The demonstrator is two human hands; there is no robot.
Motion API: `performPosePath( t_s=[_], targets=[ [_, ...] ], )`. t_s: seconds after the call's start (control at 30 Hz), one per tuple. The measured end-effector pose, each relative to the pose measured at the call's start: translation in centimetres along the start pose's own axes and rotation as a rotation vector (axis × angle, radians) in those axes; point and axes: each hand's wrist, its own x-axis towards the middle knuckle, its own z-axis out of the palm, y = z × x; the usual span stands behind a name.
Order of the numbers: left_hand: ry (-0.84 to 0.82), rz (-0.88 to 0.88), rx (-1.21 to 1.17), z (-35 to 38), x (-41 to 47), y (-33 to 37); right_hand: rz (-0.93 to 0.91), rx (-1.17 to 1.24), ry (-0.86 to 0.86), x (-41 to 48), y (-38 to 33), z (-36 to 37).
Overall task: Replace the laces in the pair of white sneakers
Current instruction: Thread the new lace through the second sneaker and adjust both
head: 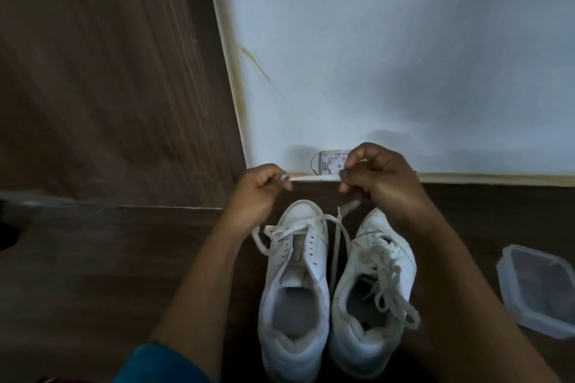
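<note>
- My right hand [378,183] is up past the toes, thumb and fingertips pinching one end of the lace [336,239].
- My left hand [259,188] is level with it, fingers curled in a pinch. I cannot tell whether any lace is in it; the pale line between my hands may only be the foot of the wall [404,71].
- That lace crosses only the eyelets nearest the toe of the left sneaker [295,261]. The rest hangs slack, with a loop off the left side and a strand falling between the two shoes.
- The right sneaker [376,277] touches the left one on the floor [124,274]. It is laced to the top, its own lace [390,286] loose and piled over the tongue.
- I judge I am mid-way through one shoe, with the second shoe untouched.
- Risk: the slack strand lies right beside the right sneaker's lace. A quick pull could snag the two together.
- Risk: nothing holds the left sneaker down, so a hard tug may tip or drag it rather than slide the lace.
- Risk: pulling only one end could run the other end out of its eyelet, or leave the ends uneven.
- The tub [538,292] sits well to the right, clear of all this.
</note>
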Motion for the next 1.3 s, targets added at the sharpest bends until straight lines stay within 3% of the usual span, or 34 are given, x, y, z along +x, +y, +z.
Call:
performPosePath(
  t_s=[0.07, 0.17, 0.37, 0.5, 0.57, 0.8, 0.97, 1.03, 1.1, 1.3],
  targets=[
    [0.165, -0.066, 0.041, -0.8, 0.2, -1.3, -0.021, -0.014, 0.043, 0.0, -0.2, -0.6],
    [0.192, -0.138, 0.108, -1.2, 0.4, -2.4, -0.033, -0.027, 0.04, 0.2, 0.2, 0.1],
    [-0.173, 0.076, -0.192, -1.0, -0.2, -0.8, -0.062, -0.343, -0.191, 0.6, 2.3, 3.3],
    [-0.398, 0.009, -0.042, -0.6, -0.4, -0.5, -0.138, -0.453, -0.177, 0.7, 3.3, 4.6],
    [-0.432, -0.048, 0.074, -0.7, -0.5, -0.6, -0.076, -0.437, -0.216, 0.7, 3.4, 4.6],
    [-0.497, -0.209, 0.093, -1.3, -0.4, -1.2, 0.041, -0.479, -0.289, 0.5, 4.0, 5.3],
    [-0.493, -0.243, 0.146, -1.8, -0.5, -1.8, 0.177, -0.349, -0.336, 0.3, 3.7, 5.3],
    [-0.459, -0.235, 0.206, -2.1, -0.5, -2.1, 0.143, -0.471, -0.268, 0.7, 3.8, 4.7],
    [-0.441, -0.225, 0.273, -2.2, -0.6, -2.1, 0.088, -0.751, -0.247, 1.1, 3.9, 4.0],
    [-0.51, -0.156, 0.528, -1.7, -0.7, -2.3, 0.265, -1.034, -0.444, 0.8, 4.7, 5.8]
  ],
)
